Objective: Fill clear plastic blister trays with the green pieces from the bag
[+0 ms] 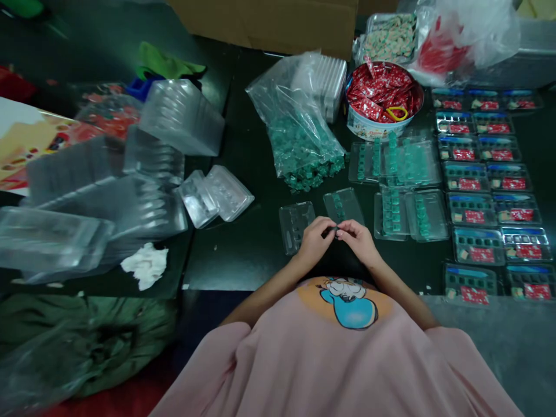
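My left hand (317, 237) and my right hand (359, 242) meet in front of my body, fingertips pinched on a small dark piece (335, 229). Its kind is too small to make out, and the fingers partly cover it. Just beyond the left hand lies a clear plastic tray (297, 225) with small moulded hollows. Behind the right fingers, a second clear tray (350, 202) holds a short row of green translucent pieces. A clear bag (299, 124) spills many such green pieces (310, 176) onto the dark table (243, 246).
Stacked clear trays (113, 202) and a crumpled white tissue (145, 265) lie left. A round tin (374, 128) holds red packets. Trays with green strips (410, 162) sit right of the bag; filled trays (473, 217) line the far right. A cardboard box (269, 26) stands behind.
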Motion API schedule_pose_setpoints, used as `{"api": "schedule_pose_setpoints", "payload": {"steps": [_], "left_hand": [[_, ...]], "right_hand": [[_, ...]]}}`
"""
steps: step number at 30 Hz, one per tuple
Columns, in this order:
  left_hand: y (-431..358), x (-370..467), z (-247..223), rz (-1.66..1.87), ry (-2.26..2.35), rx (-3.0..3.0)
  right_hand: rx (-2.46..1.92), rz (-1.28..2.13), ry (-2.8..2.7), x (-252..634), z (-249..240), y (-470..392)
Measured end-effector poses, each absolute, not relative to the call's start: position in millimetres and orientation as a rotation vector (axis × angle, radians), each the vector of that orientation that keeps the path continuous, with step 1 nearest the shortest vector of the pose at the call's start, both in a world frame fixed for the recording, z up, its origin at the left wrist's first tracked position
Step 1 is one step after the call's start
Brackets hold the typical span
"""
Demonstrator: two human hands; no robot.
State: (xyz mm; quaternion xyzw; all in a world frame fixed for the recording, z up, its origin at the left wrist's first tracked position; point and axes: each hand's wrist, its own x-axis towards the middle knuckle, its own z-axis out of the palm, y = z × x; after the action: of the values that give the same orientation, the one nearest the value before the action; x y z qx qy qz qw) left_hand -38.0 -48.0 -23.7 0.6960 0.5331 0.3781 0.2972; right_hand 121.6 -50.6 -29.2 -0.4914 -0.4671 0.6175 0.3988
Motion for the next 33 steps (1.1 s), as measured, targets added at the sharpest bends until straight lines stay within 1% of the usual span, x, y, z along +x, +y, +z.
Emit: {"api": "schedule_pose_setpoints", "payload": {"steps": [6, 9, 15, 18, 27, 33], "left_hand": [[-72.0, -43.5, -29.2, 0.946, 1.182, 1.947], [-76.5, -40.2, -28.8, 0.896, 1.118, 1.876], [-67.2, -35.3, -32.3, 0.842, 1.193, 1.315], [-61.6, -36.4, -34.9, 0.755, 1.135, 1.198], [-40.4, -22.2, -38.6, 0.851, 1.292, 1.653], [-34.7, -14.8, -48.8, 0.825, 1.323, 1.838]], "right_hand": [[-1.297, 1.945, -0.744, 136.3, -39.6, -74.3], [-1.299, 1.995, -0.642, 140.6, -41.7, -81.4], [-1.292, 1.804, -0.851, 143.2, -44.8, -82.4], [-1.286, 1.713, -0.986, 146.1, -44.4, -76.5], [-1.486, 1.302, -1.350, 151.1, -49.6, -59.8], [-1.512, 1.209, -1.459, 154.1, -57.5, -63.5]]}}
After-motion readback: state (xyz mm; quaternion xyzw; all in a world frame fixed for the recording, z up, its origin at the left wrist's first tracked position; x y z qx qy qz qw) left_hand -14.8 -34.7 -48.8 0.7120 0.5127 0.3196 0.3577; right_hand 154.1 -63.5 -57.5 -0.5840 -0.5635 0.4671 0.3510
